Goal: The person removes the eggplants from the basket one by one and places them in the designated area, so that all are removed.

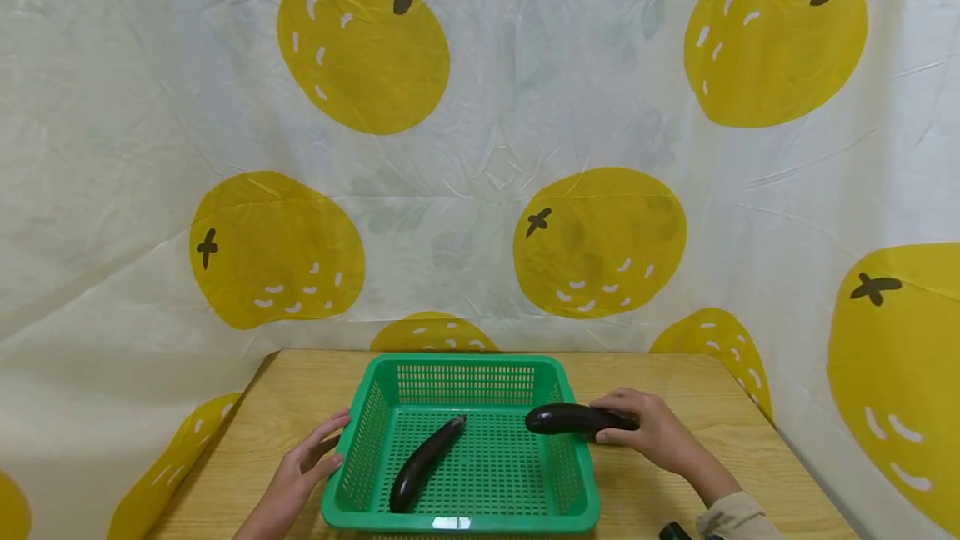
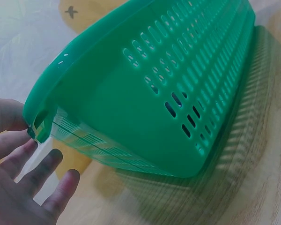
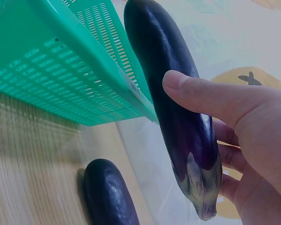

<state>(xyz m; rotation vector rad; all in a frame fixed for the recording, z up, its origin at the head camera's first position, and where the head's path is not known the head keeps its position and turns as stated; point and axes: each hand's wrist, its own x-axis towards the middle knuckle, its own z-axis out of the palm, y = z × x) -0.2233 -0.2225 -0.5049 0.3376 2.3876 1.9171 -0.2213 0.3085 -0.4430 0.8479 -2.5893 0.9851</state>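
Gripping an eggplant (image 1: pixel 558 418), probably firm but slippery, best held mid-body, the right hand (image 1: pixel 654 433) hung beside the basket (image 1: pixel 525 522); beyond its fingertips, inside, lay another eggplant (image 1: pixel 422 468); farthest, the left hand (image 1: pixel 298 467), fingers apart, touched the basket.

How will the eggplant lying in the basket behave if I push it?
This eggplant looks rounded, so it may roll, though its slight bend could make it swerve. Its glossy skin might slide easily inside the basket.
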